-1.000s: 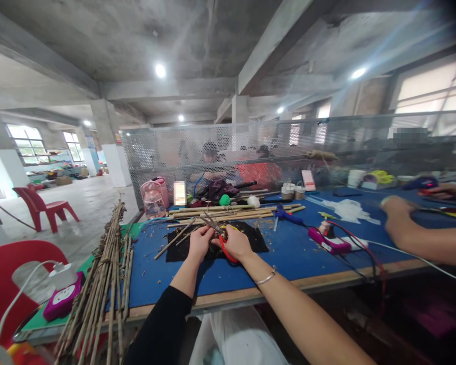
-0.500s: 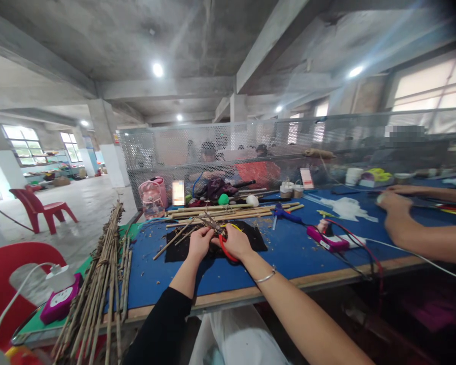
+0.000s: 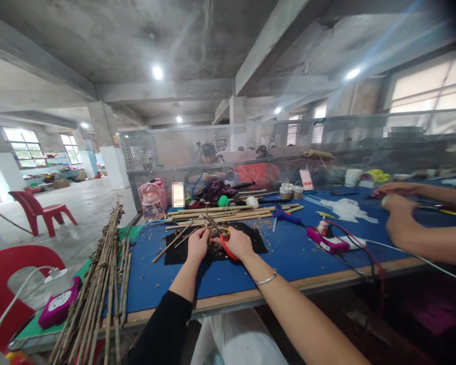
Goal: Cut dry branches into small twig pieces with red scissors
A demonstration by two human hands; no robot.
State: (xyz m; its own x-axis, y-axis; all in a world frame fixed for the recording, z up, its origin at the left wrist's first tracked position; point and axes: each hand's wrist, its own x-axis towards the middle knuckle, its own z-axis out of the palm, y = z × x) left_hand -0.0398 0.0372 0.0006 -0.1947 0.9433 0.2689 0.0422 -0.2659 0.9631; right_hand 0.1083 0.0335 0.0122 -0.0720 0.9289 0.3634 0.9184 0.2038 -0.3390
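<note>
Both my hands meet over a black cloth on the blue table. My right hand is closed around red-handled scissors, whose blades point up and left. My left hand pinches a thin brown twig right beside the blades. Small bits of twig lie scattered on the cloth around my fingers.
Long bamboo sticks lie across the table behind the cloth. A bundle of twigs leans at the left edge by a pink power strip. A blue glue gun and a pink one lie right. A co-worker's hands work at far right. A mesh screen stands behind.
My hands stay together on the cloth, shifted slightly away from me. The co-worker's hands at the right have drawn closer together.
</note>
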